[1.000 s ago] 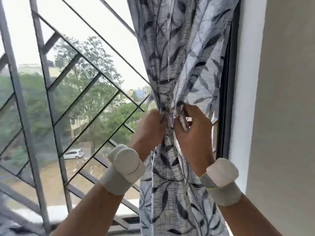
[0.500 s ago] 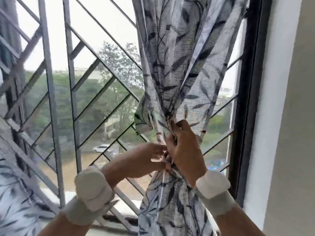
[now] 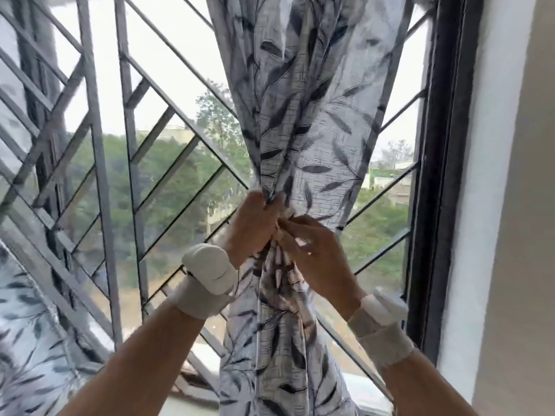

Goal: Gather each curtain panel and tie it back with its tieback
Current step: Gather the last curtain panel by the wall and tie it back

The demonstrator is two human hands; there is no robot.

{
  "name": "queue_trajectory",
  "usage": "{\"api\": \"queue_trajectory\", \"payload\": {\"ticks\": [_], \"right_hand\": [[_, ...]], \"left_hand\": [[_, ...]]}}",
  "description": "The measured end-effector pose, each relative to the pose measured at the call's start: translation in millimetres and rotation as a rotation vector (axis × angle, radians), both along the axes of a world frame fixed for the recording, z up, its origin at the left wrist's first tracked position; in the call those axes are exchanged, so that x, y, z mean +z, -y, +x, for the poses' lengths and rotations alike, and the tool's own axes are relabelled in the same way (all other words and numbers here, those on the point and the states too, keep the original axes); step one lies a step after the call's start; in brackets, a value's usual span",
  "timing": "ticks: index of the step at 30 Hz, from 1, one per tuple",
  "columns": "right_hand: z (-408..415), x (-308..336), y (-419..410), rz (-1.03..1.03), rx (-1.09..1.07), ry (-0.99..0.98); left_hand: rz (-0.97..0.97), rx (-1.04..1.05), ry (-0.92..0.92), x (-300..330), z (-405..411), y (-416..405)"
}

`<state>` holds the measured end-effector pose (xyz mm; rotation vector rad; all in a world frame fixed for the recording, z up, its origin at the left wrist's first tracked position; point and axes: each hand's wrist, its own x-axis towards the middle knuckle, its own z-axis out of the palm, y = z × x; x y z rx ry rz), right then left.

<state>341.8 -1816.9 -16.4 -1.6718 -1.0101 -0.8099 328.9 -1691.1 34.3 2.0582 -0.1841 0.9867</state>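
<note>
From the head camera, a grey-and-white curtain panel printed with dark leaves (image 3: 303, 115) hangs in front of a window, between the middle of the view and the dark window frame (image 3: 444, 145) on the right. The cloth is wide at the top, pinched to a narrow waist at mid-height, and spreads again below.

The left hand (image 3: 255, 226) is clenched around that waist from the left side, its fingers wrapped over the bunched folds. The right hand (image 3: 315, 253) sits just beside it, touching the same gathered spot; its fingertips (image 3: 292, 222) pinch at the cloth right against the left hand's knuckles. Whether they hold a tieback or only a fold of the curtain cannot be told, as the spot is small and blurred.

Each forearm carries a white padded wrist band (image 3: 210, 277), the right one (image 3: 381, 322) lying close to the window frame.

Behind the curtain, a grey metal grille of upright and slanted bars (image 3: 99, 151) covers the window, with green trees (image 3: 168, 175) beyond it. At the lower left edge a second stretch of leaf-printed fabric (image 3: 27, 340) shows, well apart from the hands. A plain pale wall (image 3: 510, 205) fills the right side.
</note>
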Motion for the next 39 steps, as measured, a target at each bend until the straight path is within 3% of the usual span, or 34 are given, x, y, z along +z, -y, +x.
{"api": "queue_trajectory", "payload": {"ticks": [4,6,9,11,13,16,18,25,29,32,33,36,39], "right_hand": [[12.2,22.3,14.1,0.425,-0.108,-0.183],[22.6,30.6,9.6,0.406,-0.097,-0.369],[29.3,35.7,-1.0,0.473,0.117,-0.572],[28.9,37.2,-9.8,0.616,0.063,-0.449],[26.9,36.8,-18.5,0.66,-0.194,-0.161],[17.2,28.0,-22.6,0.536,-0.455,0.093],[5.5,16.6,-27.3,0.384,-0.414,0.117],[-10.4,-0.9,-30.7,-0.038,-0.288,0.036],[-5.1,1.3,-24.4,-0.07,-0.302,0.071],[2.1,-1.3,-22.3,-0.1,-0.319,0.113],[1.8,-2.9,-23.9,-0.104,-0.316,0.122],[-6.3,-2.6,-31.2,-0.116,-0.312,0.122],[-9.9,-1.9,-25.1,-0.153,-0.186,0.129]], "left_hand": [[-0.023,-0.142,-0.004,-0.2,-8.1,-0.6],[0.035,-0.164,0.043,-0.5,-8.9,1.9],[0.086,-0.182,0.076,-0.4,-9.3,-0.9],[0.12,-0.168,0.058,-0.1,-4.4,-7.3],[0.126,-0.134,0.032,-0.1,-1.6,-10.8],[0.204,0.02,0.08,-4.0,-1.2,-6.3],[0.265,0.083,0.148,-15.6,-6.2,-3.5],[0.331,-0.093,0.154,-65.9,-25.5,1.5],[0.376,-0.211,0.141,-73.7,-41.7,-15.1],[0.066,-0.186,0.224,-50.1,-43.6,-27.2],[0.011,-0.177,0.172,-34.5,-37.7,-26.1],[0.132,-0.133,-0.055,12.6,-20.1,-11.9],[0.156,-0.045,-0.041,27.3,-12.5,-6.1]]}}
